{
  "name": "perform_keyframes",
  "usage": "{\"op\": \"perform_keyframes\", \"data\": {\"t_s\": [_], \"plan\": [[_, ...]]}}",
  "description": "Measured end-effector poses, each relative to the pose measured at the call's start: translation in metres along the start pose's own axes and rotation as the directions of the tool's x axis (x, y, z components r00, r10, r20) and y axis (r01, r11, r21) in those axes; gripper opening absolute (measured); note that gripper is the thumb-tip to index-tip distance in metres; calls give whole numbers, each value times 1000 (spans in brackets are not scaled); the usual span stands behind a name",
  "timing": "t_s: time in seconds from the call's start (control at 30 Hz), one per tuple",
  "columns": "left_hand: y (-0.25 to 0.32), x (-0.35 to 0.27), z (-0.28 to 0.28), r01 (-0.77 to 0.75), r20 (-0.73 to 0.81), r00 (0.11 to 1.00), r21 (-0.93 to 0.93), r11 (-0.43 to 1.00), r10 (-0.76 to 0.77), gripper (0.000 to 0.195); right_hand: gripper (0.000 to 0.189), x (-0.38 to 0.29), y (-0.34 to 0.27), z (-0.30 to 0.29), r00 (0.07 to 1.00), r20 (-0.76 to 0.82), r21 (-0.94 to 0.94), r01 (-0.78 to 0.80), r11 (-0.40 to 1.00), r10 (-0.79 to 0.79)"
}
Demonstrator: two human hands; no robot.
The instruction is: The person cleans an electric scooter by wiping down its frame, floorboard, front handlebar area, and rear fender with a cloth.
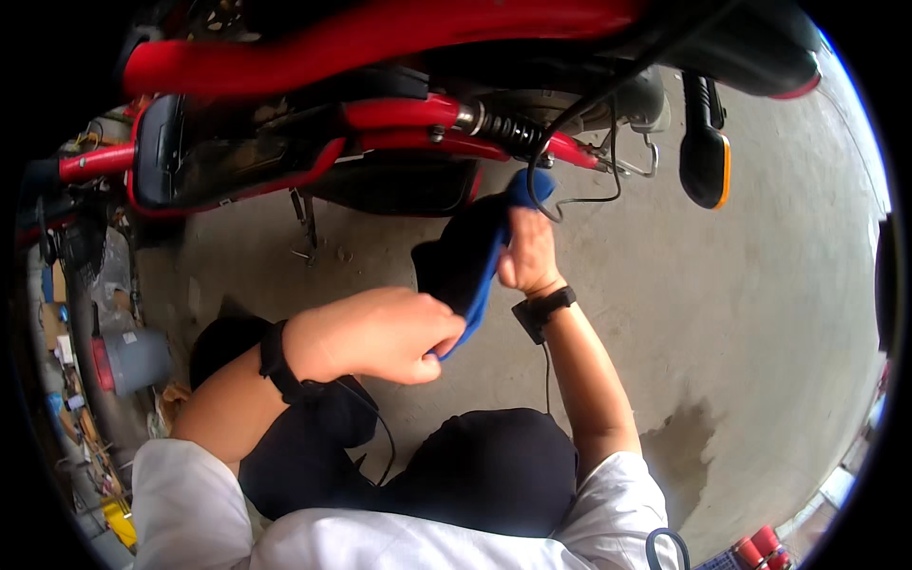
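A blue and black cloth (488, 278) stretches between my hands, below the red frame tube of an electric two-wheeler (399, 117). My left hand (385, 333) is closed on the cloth's lower end. My right hand (531, 249) lies against its upper part, with the fingers blurred and partly hidden, so its grip is unclear. Just above my right hand are a coil-spring shock absorber (509, 130) and a loose black cable (591, 201) that hangs in a loop.
The vehicle's turn signal (705, 167) sticks out at the upper right. A grey container with a red part (135, 362) stands at the left, near cluttered small items. A dark wet patch (680, 456) marks the concrete floor at the lower right.
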State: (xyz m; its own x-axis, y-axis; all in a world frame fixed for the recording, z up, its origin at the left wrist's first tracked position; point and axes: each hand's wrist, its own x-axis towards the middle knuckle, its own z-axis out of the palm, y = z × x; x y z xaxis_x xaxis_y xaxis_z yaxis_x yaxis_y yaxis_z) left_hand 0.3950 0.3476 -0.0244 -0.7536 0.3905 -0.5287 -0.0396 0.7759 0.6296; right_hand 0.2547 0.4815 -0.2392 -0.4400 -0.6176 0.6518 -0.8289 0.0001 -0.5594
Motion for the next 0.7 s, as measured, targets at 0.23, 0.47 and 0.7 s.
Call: {"op": "perform_keyframes", "data": {"t_s": [0.23,0.47,0.7], "plan": [[-26,-23,10,147,-231,968,189,971,-101,9,59,38,-26,42,955,296,-154,56,986,-8],[-43,-44,10,224,-314,940,277,935,-132,11,60,88,-36,78,832,527,-16,216,976,-176],[-51,-51,-6,394,-275,905,248,885,-325,15,57,84,-36,73,846,514,-88,213,973,-139]]}}
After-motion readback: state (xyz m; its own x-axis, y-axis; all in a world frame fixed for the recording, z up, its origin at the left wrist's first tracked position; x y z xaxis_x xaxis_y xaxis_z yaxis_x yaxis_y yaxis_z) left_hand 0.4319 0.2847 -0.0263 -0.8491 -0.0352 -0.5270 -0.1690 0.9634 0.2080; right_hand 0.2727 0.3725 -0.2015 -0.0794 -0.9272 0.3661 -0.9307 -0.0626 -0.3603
